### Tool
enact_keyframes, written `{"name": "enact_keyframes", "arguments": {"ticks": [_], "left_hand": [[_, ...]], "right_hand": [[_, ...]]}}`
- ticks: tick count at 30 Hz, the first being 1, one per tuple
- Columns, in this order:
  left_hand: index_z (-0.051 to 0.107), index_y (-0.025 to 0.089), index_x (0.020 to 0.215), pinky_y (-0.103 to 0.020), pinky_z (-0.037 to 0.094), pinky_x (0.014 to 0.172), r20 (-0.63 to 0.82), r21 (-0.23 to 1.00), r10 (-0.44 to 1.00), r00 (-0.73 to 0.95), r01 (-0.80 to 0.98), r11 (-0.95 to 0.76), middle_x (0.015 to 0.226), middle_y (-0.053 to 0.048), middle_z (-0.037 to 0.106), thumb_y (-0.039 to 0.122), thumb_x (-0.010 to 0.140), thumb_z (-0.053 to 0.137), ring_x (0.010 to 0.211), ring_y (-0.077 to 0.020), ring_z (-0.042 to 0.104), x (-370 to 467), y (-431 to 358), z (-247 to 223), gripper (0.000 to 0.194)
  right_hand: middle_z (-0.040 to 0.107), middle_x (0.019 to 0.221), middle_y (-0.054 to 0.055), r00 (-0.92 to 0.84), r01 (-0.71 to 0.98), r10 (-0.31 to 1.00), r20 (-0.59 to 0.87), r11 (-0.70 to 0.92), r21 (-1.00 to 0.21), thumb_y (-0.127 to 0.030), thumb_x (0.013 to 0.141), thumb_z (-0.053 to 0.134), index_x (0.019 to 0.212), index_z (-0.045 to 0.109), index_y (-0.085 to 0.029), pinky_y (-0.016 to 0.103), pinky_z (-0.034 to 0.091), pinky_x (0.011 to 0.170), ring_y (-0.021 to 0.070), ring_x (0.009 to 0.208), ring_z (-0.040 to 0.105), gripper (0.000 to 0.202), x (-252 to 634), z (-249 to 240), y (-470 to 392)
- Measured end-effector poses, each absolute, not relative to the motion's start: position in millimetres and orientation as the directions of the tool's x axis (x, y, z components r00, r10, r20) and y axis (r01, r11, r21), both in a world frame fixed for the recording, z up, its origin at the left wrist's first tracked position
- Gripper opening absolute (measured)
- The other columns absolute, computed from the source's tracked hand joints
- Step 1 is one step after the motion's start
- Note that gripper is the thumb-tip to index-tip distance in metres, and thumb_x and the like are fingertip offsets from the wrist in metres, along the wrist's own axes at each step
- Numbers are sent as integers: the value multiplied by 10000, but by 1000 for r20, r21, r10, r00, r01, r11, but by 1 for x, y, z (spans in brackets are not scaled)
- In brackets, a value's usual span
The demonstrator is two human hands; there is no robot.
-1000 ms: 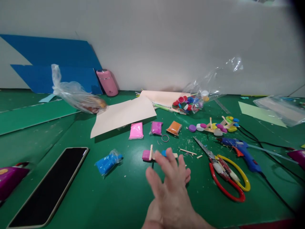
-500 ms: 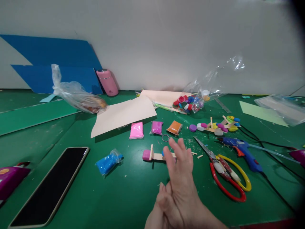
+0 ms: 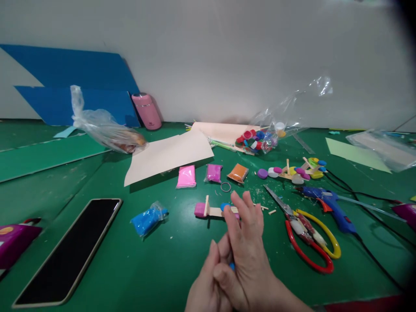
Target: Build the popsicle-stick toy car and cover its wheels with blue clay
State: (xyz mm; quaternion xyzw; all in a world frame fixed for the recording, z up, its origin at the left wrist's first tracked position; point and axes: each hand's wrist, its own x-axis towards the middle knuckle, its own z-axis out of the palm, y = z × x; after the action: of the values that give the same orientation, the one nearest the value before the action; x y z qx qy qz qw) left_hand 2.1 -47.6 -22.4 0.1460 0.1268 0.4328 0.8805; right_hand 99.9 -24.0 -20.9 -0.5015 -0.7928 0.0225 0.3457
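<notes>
My left hand (image 3: 208,277) and my right hand (image 3: 248,253) are pressed palm to palm near the front edge. Between them a bit of blue clay (image 3: 232,266) shows; most of it is hidden. The fingers of my right hand are spread and point away from me. Just beyond them lies a small build of wooden sticks (image 3: 216,212) with a pink block (image 3: 199,209) at its left end and a blue piece (image 3: 224,206) on it. An opened packet of blue clay (image 3: 148,219) sits to the left.
Scissors (image 3: 302,234) and a blue glue gun (image 3: 328,203) with its cord lie right. A phone (image 3: 69,253) is at the left. Pink (image 3: 186,177), purple (image 3: 213,173) and orange packets (image 3: 238,173) lie beyond the build. Bagged caps (image 3: 256,139) are at the back.
My left hand has shifted a little left and up against my right palm. A bit of blue clay now shows between the hands.
</notes>
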Motion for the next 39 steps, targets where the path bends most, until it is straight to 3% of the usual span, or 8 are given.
{"name": "enact_keyframes", "arguments": {"ticks": [5, 8, 13, 18, 21, 25, 31, 39], "left_hand": [[606, 281, 1084, -384, 45, 1076, -172, 368, 830, 531, -747, 554, 1287, 12, 488, 452, 822, 411, 1320, -223, 109, 2, -24, -31, 369], [610, 327, 1063, -397, 90, 1071, -192, 400, 821, 538, -720, 566, 1256, 29, 517, 456, 752, 533, 1319, -234, 116, 5, -31, -38, 345], [617, 242, 1074, -407, 106, 1068, -219, 360, 777, 590, -691, 627, 1221, -30, 546, 457, 803, 447, 1310, -239, 165, 3, -37, -40, 385], [644, 284, 1016, -395, 136, 1058, -284, 430, 848, 447, -731, 530, 1199, -3, 566, 427, 754, 542, 1301, -249, 192, 1, -36, -49, 315], [684, 267, 932, -360, 160, 1056, -316, 503, 881, 351, -726, 469, 1138, -8, 613, 331, 668, 666, 1282, -280, 237, 9, -38, -49, 272], [688, 205, 895, -358, 257, 1025, -458, 384, 811, 363, -742, 549, 1024, -40, 666, 170, 761, 560, 1185, -256, 421, 16, -31, -34, 188], [658, 114, 936, -343, 354, 966, -450, 303, 819, 355, -802, 514, 999, -111, 666, 101, 795, 483, 1006, -208, 578, 8, -17, -25, 225], [661, 91, 921, -320, 336, 982, -450, 260, 818, 360, -823, 505, 1023, -103, 658, 165, 854, 395, 1023, -194, 560, 10, -17, -25, 284]], "right_hand": [[275, 1389, 90, -216, 830, 675, 706, 508, -232, -269, 830, 456, 1324, 263, -246, 559, 179, 1011, 300, 1283, 231, 530, 76, -47, -34], [169, 1433, 39, -170, 803, 728, 664, 493, -334, -371, 864, 355, 1334, 208, -305, 594, 125, 1008, 327, 1294, 177, 498, 73, -42, -32], [212, 1409, 144, -269, 790, 814, 514, 492, -365, -511, 845, 241, 1358, 206, -183, 654, 148, 951, 391, 1283, 143, 610, 97, -35, -28], [241, 1395, 79, -253, 817, 733, 631, 511, -266, -211, 842, 423, 1292, 298, -257, 575, 151, 1000, 312, 1291, 190, 469, 83, -47, -34], [211, 1401, 118, -235, 774, 780, 580, 511, -374, -451, 853, 302, 1327, 248, -211, 647, 125, 952, 389, 1280, 146, 534, 82, -37, -29], [250, 1371, 146, -198, 739, 828, 524, 477, -475, -475, 863, 239, 1349, 196, -152, 656, 123, 946, 383, 1276, 141, 586, 99, -24, -22], [422, 1191, 112, -69, 651, 820, 568, 469, -597, -243, 846, 391, 1212, 408, -188, 478, 393, 878, 274, 1151, 380, 370, 118, -36, -32], [429, 1220, 94, -195, 722, 806, 558, 504, -475, -183, 739, 547, 1043, 613, -221, 489, 391, 867, 288, 1112, 415, 313, 116, -50, -39]]}}
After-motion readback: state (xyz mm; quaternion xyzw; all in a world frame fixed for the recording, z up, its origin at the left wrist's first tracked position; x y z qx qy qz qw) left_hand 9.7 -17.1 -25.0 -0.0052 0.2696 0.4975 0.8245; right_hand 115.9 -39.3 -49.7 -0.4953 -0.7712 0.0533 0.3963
